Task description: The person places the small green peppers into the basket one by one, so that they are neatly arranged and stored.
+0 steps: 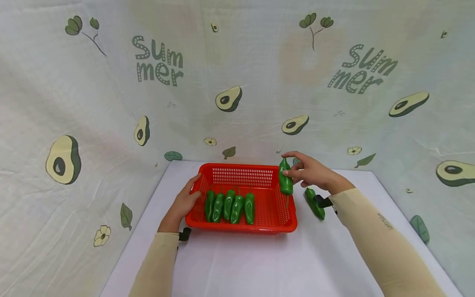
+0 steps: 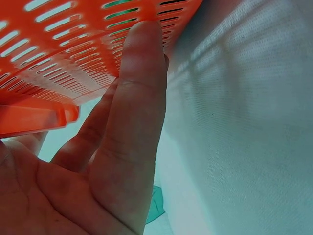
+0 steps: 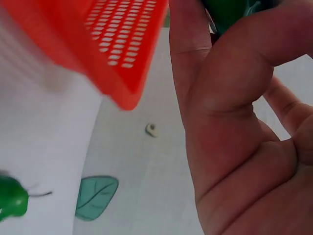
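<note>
A red plastic basket [image 1: 267, 227] with slotted walls sits on the white table. Inside, several green peppers [image 1: 228, 205] lie side by side in its left and middle part. At the basket's left rim, my left hand [image 1: 185, 199] grips the edge. In the left wrist view, the fingers [image 2: 139, 83] of that hand press along the outside of the slotted wall. My right hand [image 1: 311, 170] pinches a green pepper [image 1: 285, 181] between thumb and fingers, over the basket's right end. That pepper hangs upright, stem downward, and is mostly cut off in the right wrist view.
Another green pepper [image 1: 314, 203] lies on the table right of the basket, under my right wrist. White cloth [image 1: 259, 82] printed with avocados and leaves rises behind the table and at both sides. The table [image 1: 237, 264] extends in front of the basket.
</note>
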Motion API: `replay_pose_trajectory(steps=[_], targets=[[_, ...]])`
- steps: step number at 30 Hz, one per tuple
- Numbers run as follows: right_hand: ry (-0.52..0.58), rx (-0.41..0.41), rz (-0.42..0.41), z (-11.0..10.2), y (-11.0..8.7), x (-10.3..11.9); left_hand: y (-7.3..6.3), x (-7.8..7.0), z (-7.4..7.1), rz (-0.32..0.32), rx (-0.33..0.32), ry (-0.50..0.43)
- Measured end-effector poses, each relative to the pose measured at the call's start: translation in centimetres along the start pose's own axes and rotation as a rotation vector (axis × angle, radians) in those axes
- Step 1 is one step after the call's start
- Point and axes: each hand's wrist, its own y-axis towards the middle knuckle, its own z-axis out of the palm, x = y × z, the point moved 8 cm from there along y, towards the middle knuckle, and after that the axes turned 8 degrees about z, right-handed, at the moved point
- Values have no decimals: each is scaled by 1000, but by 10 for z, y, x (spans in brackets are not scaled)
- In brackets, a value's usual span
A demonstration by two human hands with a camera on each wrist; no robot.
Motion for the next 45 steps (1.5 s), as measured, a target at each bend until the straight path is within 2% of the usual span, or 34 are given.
replay_pose_trajectory(steps=[6, 13, 19, 25, 30, 35, 40, 45], targets=[[53, 39, -19, 17, 16, 19, 0, 2, -2, -3, 1, 9], [54, 73, -47, 43, 34, 32, 0, 5, -2, -4, -11, 3], [32, 72, -59, 63, 55, 30, 1, 5, -1, -6, -15, -22], [-23, 86, -19, 85, 73, 27, 2, 3, -3, -4, -18, -22], [-25, 104, -8, 99, 82, 25, 2, 3, -3, -6, -16, -11], [-99, 106, 7, 113, 90, 19, 2, 4, -3, -10, -17, 1], [-153, 104, -19, 124, 96, 20, 2, 3, -2, 1, -16, 3], [-268, 55, -58, 132, 101, 22, 2, 4, -1, 0, -21, -2]])
